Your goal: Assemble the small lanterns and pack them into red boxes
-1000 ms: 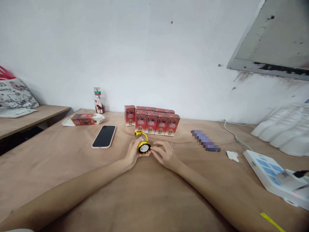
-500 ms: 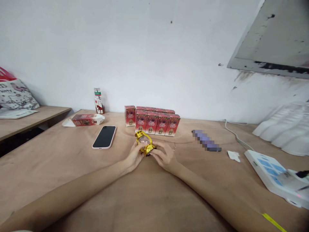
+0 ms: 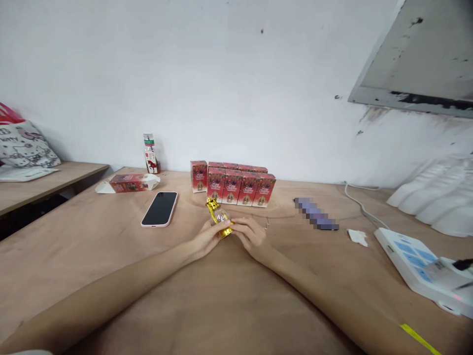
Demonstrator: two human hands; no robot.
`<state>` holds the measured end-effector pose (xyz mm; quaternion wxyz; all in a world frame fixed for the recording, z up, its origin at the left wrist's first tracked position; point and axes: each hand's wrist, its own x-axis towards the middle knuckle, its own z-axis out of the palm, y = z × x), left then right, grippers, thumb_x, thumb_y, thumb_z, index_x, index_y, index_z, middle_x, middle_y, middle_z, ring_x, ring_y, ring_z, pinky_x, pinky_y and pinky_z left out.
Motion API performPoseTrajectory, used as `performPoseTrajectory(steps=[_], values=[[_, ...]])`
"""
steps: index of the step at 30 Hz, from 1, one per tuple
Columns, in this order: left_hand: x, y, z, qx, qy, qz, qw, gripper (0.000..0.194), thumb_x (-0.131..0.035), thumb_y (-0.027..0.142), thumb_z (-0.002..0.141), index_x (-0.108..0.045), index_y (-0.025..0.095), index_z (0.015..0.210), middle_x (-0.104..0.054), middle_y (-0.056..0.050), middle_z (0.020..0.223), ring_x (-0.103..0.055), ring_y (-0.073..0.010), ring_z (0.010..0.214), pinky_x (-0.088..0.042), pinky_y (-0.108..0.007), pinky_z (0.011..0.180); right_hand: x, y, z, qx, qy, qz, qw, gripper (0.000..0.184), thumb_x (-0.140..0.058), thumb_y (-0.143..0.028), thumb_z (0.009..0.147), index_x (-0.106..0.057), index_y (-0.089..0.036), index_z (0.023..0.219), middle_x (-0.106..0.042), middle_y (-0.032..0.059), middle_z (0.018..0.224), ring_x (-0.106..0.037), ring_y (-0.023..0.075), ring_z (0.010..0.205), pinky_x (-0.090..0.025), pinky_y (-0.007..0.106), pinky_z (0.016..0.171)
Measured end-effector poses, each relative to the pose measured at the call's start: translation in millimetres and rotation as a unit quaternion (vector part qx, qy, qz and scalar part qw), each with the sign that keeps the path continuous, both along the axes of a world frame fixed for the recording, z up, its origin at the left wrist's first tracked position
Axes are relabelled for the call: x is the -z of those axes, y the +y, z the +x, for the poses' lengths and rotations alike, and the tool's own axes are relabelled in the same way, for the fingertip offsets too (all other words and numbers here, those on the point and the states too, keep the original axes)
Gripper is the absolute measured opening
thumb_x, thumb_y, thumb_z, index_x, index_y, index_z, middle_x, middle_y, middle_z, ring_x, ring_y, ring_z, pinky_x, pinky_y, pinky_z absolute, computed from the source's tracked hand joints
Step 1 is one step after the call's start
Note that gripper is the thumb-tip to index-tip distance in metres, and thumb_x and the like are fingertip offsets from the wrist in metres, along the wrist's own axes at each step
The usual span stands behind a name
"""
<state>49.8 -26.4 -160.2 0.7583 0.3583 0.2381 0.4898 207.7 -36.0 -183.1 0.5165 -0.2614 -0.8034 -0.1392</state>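
Note:
A small gold toy lantern [image 3: 219,216] with a clear globe stands tilted between both my hands over the wooden table [image 3: 111,256]. My left hand [image 3: 207,237] pinches its gold base from the left. My right hand [image 3: 250,235] closes on the base from the right. Just behind the lantern stand several red boxes [image 3: 236,183] in two rows. One more red box [image 3: 130,182] lies on its side with open flaps at the back left.
A black phone in a pink case [image 3: 160,208] lies left of the lantern. A small bottle [image 3: 150,154] stands by the wall. White device [image 3: 421,268] with a cable and white trays [image 3: 436,197] fill the right. A printed bag [image 3: 24,144] rests on a side table.
The lantern has been turned: its round base faced me a second ago, now it stands nearly upright with the top pointing away. My right hand closed onto its base.

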Motion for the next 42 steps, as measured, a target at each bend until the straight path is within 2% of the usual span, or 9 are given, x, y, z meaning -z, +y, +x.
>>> performPoseTrajectory(steps=[4,8,13,17,22,29,35,42], values=[[-1.2,0,0,-0.01,0.022,-0.049,0.998,0.011,-0.069,0.01,0.071,-0.063,0.011,0.08,-0.066,-0.004,0.078,-0.061,-0.012,0.07,-0.05,-0.022,0.069,1.9,-1,2,0.045,0.017,-0.01,0.999,0.012,-0.05,-0.018,0.088,-0.06,-0.023,0.093,-0.064,0.0071,0.094,-0.063,0.0165,0.084,-0.053,0.032,0.075],[-4.6,0,-1,-0.011,0.015,-0.074,0.997,0.008,-0.064,0.011,0.077,-0.064,0.014,0.084,-0.067,-0.004,0.083,-0.062,-0.0127,0.073,-0.053,-0.025,0.073,0.3,-2,2,0.082,-0.011,-0.022,0.996,0.013,-0.05,-0.02,0.088,-0.063,-0.023,0.089,-0.061,0.0082,0.099,-0.061,0.017,0.083,-0.052,0.034,0.076],[-9.3,-2,-1,-0.017,0.015,-0.096,0.995,0.01,-0.056,0.008,0.081,-0.065,0.013,0.084,-0.068,-0.004,0.082,-0.062,-0.0113,0.071,-0.054,-0.023,0.073,-4.9,-5,-1,0.104,-0.016,0.012,0.994,0.011,-0.052,-0.02,0.088,-0.062,-0.023,0.091,-0.061,0.0087,0.097,-0.06,0.0169,0.081,-0.052,0.033,0.074],[-10.4,-1,-1,-0.01,0.008,-0.111,0.994,0.014,-0.052,0.007,0.083,-0.065,0.013,0.081,-0.068,-0.003,0.078,-0.062,-0.0101,0.067,-0.054,-0.02,0.068,-7.0,-6,-1,0.108,-0.022,0.013,0.994,0.011,-0.052,-0.022,0.088,-0.061,-0.022,0.092,-0.06,0.0092,0.097,-0.06,0.0169,0.081,-0.052,0.033,0.073],[-8.5,1,-1,-0.008,0.007,-0.107,0.994,0.008,-0.057,0.01,0.081,-0.064,0.013,0.082,-0.068,-0.004,0.079,-0.062,-0.0099,0.066,-0.054,-0.019,0.067,-6.6,-6,-1,0.069,-0.015,-0.015,0.997,0.013,-0.049,-0.021,0.088,-0.059,-0.021,0.097,-0.059,0.0104,0.099,-0.06,0.0192,0.091,-0.052,0.034,0.076],[-10.1,-3,0,-0.009,0.015,-0.082,0.996,0.013,-0.062,0.003,0.074,-0.062,0.012,0.083,-0.068,-0.004,0.078,-0.063,-0.0107,0.067,-0.054,-0.02,0.066,-3.2,-4,0,0.057,0.016,-0.068,0.996,0.01,-0.049,-0.022,0.089,-0.058,-0.021,0.086,-0.057,0.0096,0.099,-0.058,0.0196,0.094,-0.05,0.035,0.08],[-8.0,-3,0,-0.005,0.026,-0.071,0.997,0.015,-0.065,0.002,0.071,-0.062,0.011,0.083,-0.068,-0.004,0.078,-0.063,-0.011,0.066,-0.054,-0.022,0.069,-3.9,-4,0,0.062,0.013,-0.051,0.997,0.009,-0.052,-0.022,0.087,-0.059,-0.02,0.082,-0.058,0.0088,0.097,-0.057,0.0192,0.091,-0.048,0.033,0.077],[-6.6,2,-1,-0.017,0.015,-0.102,0.995,0.005,-0.061,0.012,0.08,-0.061,0.011,0.084,-0.067,-0.007,0.083,-0.064,-0.013,0.072,-0.055,-0.023,0.069,-4.7,-6,0,0.09,0.016,-0.001,0.996,0.009,-0.049,-0.022,0.089,-0.057,-0.02,0.084,-0.06,0.0075,0.092,-0.058,0.0184,0.086,-0.044,0.032,0.075]])
